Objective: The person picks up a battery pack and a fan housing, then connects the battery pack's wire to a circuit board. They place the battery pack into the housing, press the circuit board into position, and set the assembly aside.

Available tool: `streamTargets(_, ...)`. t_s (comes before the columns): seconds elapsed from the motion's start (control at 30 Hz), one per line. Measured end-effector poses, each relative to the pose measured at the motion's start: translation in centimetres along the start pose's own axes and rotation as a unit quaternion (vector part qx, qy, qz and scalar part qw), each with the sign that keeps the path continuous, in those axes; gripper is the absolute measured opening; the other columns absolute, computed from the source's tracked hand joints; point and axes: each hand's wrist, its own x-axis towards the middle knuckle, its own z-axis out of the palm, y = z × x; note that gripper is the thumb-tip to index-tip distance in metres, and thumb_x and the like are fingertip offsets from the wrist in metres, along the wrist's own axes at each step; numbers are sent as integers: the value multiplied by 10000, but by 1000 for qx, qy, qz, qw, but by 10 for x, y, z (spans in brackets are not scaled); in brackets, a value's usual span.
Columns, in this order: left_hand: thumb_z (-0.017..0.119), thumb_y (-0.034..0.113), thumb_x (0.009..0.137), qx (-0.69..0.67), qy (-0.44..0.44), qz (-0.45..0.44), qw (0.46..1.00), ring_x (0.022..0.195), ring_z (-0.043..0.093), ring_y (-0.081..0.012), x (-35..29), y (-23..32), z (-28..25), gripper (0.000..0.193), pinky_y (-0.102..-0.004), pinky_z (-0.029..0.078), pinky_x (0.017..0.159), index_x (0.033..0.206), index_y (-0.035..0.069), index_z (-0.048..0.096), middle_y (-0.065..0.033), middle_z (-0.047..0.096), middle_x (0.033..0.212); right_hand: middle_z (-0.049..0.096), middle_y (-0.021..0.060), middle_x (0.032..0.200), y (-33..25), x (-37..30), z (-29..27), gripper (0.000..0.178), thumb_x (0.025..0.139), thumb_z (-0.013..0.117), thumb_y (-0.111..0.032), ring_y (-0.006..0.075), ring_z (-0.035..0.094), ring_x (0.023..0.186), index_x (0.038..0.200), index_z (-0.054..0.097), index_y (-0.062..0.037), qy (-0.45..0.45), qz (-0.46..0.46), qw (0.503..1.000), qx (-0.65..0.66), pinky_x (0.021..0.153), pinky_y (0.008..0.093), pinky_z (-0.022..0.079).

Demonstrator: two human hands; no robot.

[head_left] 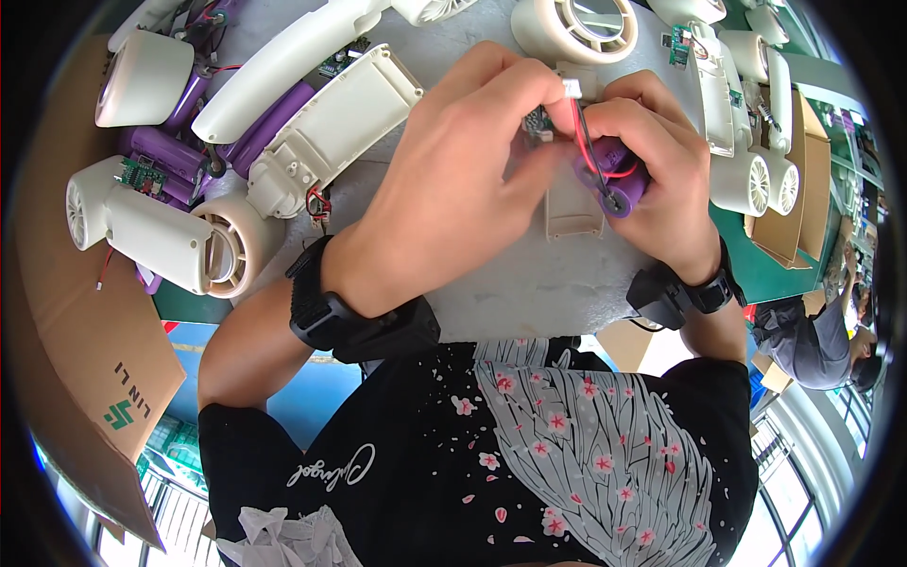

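My right hand [666, 165] is closed around a purple battery pack [621, 200], its end turned toward me. Red and black wires [586, 142] rise from the pack to a small white plug [572, 89] by my left index fingertip. My left hand [463, 156] is in a pinch, with part of a small circuit board [539, 123] showing between its index finger and thumb. The fingers hide most of that board. Under both hands a cream plastic handle shell [574, 217] lies on the grey work surface [472, 293], partly covered by them.
Left of me lie cream housings [156, 236], purple battery packs [170, 156] and an open handle shell [340, 113], beside a cardboard box [85, 331]. A round cream housing [576, 28] is beyond my hands. More housings [742, 180] and a person [812, 340] are at the right.
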Motion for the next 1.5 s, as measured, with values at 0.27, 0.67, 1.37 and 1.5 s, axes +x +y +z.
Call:
streamTargets(0.27, 576, -151, 812, -24, -27, -1, 999, 856, 592, -115, 0, 1, -4, 213, -272, 504, 805, 981, -23, 564, -49, 579, 941, 666, 66, 816, -3, -1, 0, 335, 599, 750, 64, 257, 600, 785, 892, 643, -58, 5, 23, 1000, 17, 673, 331, 508)
streamTargets(0.67, 589, -122, 828, -38, -47, -38, 997, 851, 560, -77, 1, 0, -9, 196, -230, 463, 739, 969, 8, 551, -9, 557, 927, 632, 85, 783, 5, -1, -15, 224, 753, 789, -80, 197, 586, 672, 892, 632, 0, -5, 6, 995, 97, 603, 286, 470)
streamTargets(1.37, 628, 156, 961, -118, -30, -147, 982, 808, 574, -54, 4, 13, -12, 181, -205, 455, 695, 1054, 3, 604, -6, 623, 904, 632, 135, 783, 5, 2, -17, 168, 842, 685, -103, 231, 602, 679, 924, 688, 43, -2, -83, 996, -8, 577, 313, 469)
streamTargets(1.5, 591, 184, 984, -126, -9, -108, 986, 776, 578, -60, 2, 8, -9, 193, -206, 453, 671, 1044, 2, 620, -7, 637, 875, 613, 118, 768, 6, 4, -18, 168, 814, 713, -117, 243, 591, 674, 901, 701, 26, -29, -95, 995, -29, 581, 328, 465)
